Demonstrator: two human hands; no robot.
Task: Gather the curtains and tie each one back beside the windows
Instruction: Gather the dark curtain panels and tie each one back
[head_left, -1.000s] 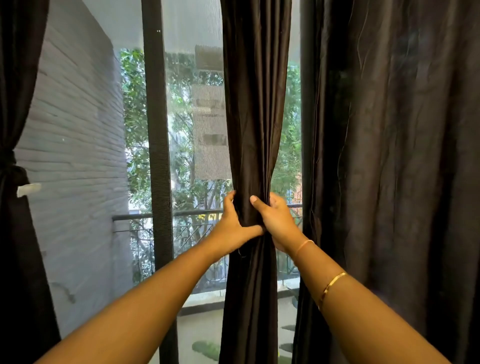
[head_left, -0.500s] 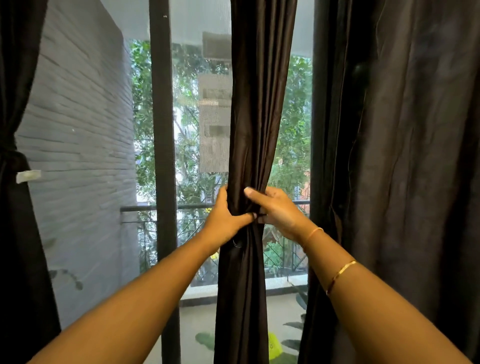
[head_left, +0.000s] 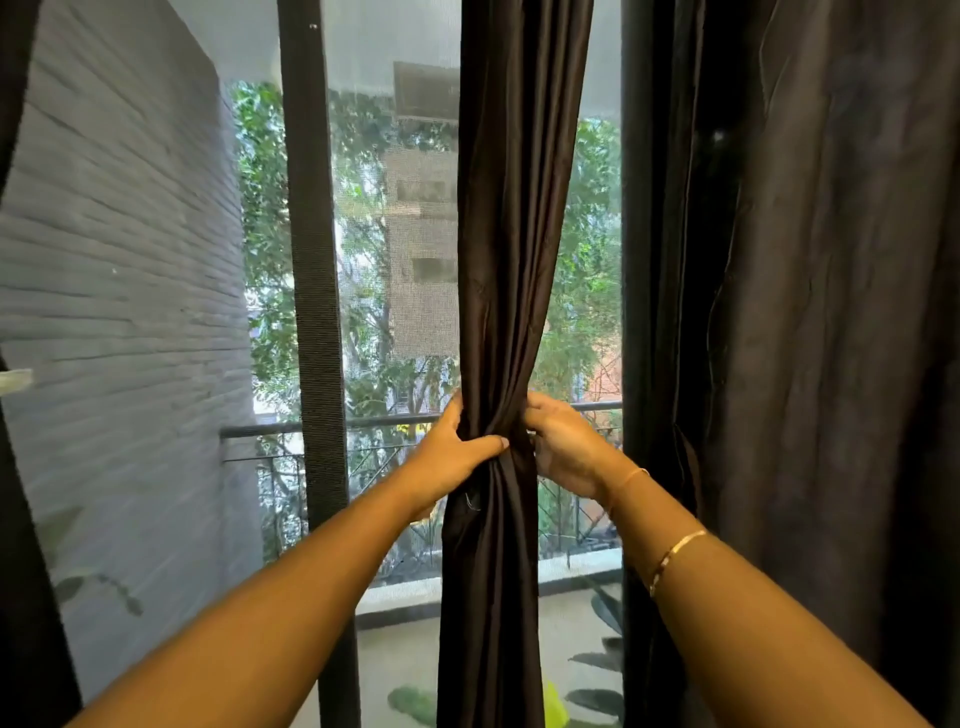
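A dark brown curtain (head_left: 514, 234) hangs in the middle of the window, bunched into a narrow column and pinched tight at waist height. My left hand (head_left: 452, 452) grips the bunch from the left, thumb across its front. My right hand (head_left: 563, 452) holds the same spot from the right, fingers curled round behind the fabric. A thin dark loop hangs at the bunch's left edge just below my left hand. A wide ungathered curtain (head_left: 810, 338) fills the right side. Another dark curtain (head_left: 21, 545) hangs at the far left edge.
A dark vertical window frame post (head_left: 317, 338) stands left of the gathered curtain. Behind the screened glass are a grey brick wall (head_left: 124, 312), a balcony railing (head_left: 384, 421), trees and a building. Potted leaves show on the balcony floor.
My right thumb has dropped off the front of the bunch and the hand now curls round its right side. My left hand kept its grip. The view shifted slightly right.
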